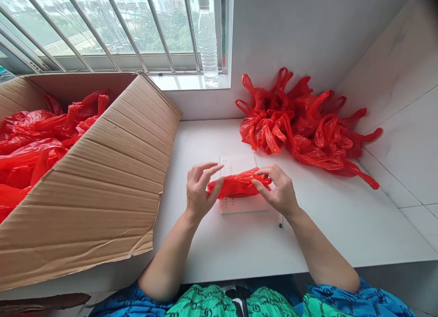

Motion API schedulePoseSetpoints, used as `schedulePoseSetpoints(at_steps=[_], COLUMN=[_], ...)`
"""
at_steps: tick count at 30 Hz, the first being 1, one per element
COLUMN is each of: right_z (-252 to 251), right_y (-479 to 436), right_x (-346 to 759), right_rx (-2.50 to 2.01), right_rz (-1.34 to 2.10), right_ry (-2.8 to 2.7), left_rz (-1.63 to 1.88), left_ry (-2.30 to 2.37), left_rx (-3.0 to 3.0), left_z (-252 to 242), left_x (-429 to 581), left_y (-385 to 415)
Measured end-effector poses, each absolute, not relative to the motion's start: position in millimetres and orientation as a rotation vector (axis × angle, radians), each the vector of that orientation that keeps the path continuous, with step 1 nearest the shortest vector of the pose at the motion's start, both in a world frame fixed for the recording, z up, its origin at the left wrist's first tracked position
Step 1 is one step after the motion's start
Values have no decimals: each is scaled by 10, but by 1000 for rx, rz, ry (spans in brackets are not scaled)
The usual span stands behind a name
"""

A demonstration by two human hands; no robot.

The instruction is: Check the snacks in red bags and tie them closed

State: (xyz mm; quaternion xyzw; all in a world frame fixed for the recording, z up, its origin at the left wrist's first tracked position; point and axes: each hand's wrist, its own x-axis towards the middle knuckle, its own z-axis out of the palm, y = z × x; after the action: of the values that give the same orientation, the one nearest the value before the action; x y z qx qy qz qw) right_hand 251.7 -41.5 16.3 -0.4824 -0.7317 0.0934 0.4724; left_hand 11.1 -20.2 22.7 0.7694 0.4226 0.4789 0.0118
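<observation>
A red plastic bag [239,184], gathered into a long crumpled strip, lies crosswise over a small white notebook [243,205] with handwriting on it. My left hand [201,189] is at the bag's left end, its thumb against the bag and its fingers stretched out above it. At the right end, my right hand [280,189] has the bag between its thumb and fingers. The middle of the notebook is hidden under the bag. Close below my right hand lies a pen [280,221], partly covered by the wrist.
To the left stands a big open cardboard box [112,180] holding many red bags [44,139]. A heap of red plastic bags [308,125] lies at the back right of the white table [239,248], against the wall. A clear water bottle [208,45] stands on the windowsill.
</observation>
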Motion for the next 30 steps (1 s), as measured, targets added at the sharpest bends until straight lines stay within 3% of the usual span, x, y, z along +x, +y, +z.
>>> schedulePoseSetpoints(at_steps=[4,20,30], right_z=[131,181,87], right_y=[-420,-419,-400], right_x=[2443,2482,2385], right_rx=[-1171,-1203,-1139], right_rz=[228,452,448], right_ry=[-1861,-1804,-2016], left_rz=[1380,1369,1072], left_ry=[1126,1311,1130], left_rx=[2540,2244,2720], left_z=[197,179,141], left_x=[196,78,225], left_y=[-243,-173,-212])
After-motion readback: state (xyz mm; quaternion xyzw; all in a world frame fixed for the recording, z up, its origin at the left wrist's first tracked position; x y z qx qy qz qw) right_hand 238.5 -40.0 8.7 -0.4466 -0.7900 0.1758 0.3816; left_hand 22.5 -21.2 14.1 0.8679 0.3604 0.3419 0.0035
